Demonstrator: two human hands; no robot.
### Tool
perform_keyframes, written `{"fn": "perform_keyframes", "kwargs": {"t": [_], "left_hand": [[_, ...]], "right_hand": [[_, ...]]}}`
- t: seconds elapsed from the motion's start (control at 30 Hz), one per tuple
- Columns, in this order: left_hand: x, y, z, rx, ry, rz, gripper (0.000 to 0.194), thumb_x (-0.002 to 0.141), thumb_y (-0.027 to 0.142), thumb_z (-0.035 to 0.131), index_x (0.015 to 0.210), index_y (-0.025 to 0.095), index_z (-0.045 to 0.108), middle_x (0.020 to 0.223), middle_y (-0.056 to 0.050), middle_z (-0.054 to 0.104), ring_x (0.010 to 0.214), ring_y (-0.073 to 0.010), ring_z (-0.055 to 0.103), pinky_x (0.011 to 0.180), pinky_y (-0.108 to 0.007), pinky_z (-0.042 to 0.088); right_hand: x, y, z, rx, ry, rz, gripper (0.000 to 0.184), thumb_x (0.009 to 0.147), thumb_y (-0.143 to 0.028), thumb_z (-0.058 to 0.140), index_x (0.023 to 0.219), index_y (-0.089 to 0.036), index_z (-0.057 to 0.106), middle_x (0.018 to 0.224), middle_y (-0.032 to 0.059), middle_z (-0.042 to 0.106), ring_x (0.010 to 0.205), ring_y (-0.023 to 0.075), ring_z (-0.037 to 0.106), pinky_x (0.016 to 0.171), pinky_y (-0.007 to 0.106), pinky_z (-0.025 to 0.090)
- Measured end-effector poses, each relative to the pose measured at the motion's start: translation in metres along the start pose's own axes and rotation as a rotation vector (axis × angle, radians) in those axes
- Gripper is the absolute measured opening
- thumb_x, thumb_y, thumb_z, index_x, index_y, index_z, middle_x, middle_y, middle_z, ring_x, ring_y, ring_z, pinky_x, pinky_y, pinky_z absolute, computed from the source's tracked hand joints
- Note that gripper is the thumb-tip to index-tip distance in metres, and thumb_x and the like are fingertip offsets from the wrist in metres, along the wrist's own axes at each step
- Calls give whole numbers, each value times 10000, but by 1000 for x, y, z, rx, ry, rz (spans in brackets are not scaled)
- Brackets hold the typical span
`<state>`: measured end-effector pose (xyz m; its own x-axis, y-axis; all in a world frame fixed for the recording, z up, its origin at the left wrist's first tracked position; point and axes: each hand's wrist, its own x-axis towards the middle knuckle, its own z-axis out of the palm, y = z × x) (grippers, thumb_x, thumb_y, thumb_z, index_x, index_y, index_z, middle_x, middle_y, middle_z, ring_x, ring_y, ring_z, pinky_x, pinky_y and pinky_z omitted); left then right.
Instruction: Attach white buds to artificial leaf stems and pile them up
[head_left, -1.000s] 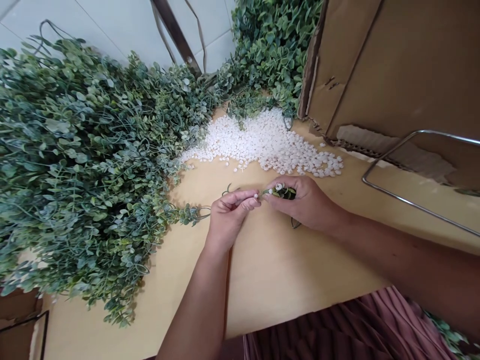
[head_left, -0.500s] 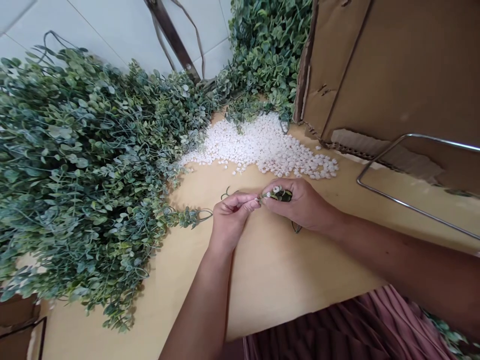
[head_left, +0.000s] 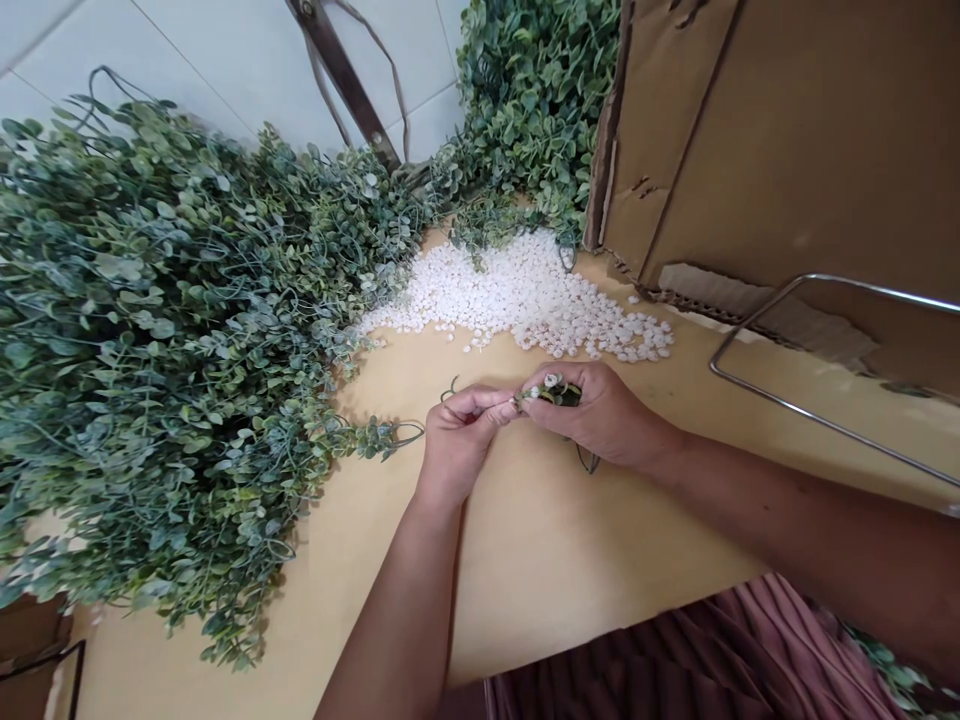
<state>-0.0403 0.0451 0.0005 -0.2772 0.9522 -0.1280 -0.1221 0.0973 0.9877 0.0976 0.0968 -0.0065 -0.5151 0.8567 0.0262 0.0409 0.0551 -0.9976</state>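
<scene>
Both hands meet above the table, near the small white pieces. My right hand [head_left: 589, 408] is closed around an artificial leaf sprig [head_left: 559, 393], with small white bits among its green parts. A thin dark loop of its stem hangs below the palm. The fingertips of my left hand [head_left: 466, 425] pinch at the sprig's left end, touching the right fingers. Exactly what lies between those fingertips is hidden. Just beyond the hands spreads a heap of small white pieces [head_left: 517, 295]. Left of my left hand, a looped stem [head_left: 409, 433] sticks out from the greenery.
A large pile of artificial greenery [head_left: 187, 330] covers the left side, and more greenery [head_left: 540, 110] stands at the back. A cardboard box [head_left: 810, 140] rises at the right, with a bent metal rod [head_left: 810, 408] before it. The tan tabletop [head_left: 540, 560] reaches my lap.
The hands keep nearly the same place and hold. The right fingers have shifted slightly on the sprig, and a bit more of the stem loop shows below. The view has moved a little.
</scene>
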Motion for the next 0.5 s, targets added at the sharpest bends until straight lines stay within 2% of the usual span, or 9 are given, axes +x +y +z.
{"fn": "perform_keyframes", "kwargs": {"t": [0.17,0.37,0.43,0.5], "left_hand": [[0,1,1,9,-9,5,183,504,284,816,585,166,702,634,-3,663,610,-90,582,684,-242,492],[2,0,4,-2,-38,-17,227,502,317,812,611,156,694,573,8,647,538,-73,551,587,-213,467],[1,1,3,28,-59,2,227,507,313,808,636,160,700,593,1,658,545,-80,558,583,-217,465],[-1,5,-3,76,-41,62,198,533,298,793,648,163,705,624,-9,671,570,-84,570,586,-212,464]], "right_hand": [[-1,0,0,-6,6,27,138,642,-285,584,610,-152,574,586,-14,529,576,105,460,536,225,386],[6,1,0,-82,-14,4,166,665,-304,567,602,-151,564,576,-13,539,566,109,473,526,225,384],[-3,-1,-6,-166,-9,-10,176,675,-317,576,614,-152,572,569,-12,544,557,116,483,518,230,382],[-24,-3,-20,-270,-5,-34,178,683,-329,604,631,-159,599,554,-15,550,523,120,489,488,233,376]]}}
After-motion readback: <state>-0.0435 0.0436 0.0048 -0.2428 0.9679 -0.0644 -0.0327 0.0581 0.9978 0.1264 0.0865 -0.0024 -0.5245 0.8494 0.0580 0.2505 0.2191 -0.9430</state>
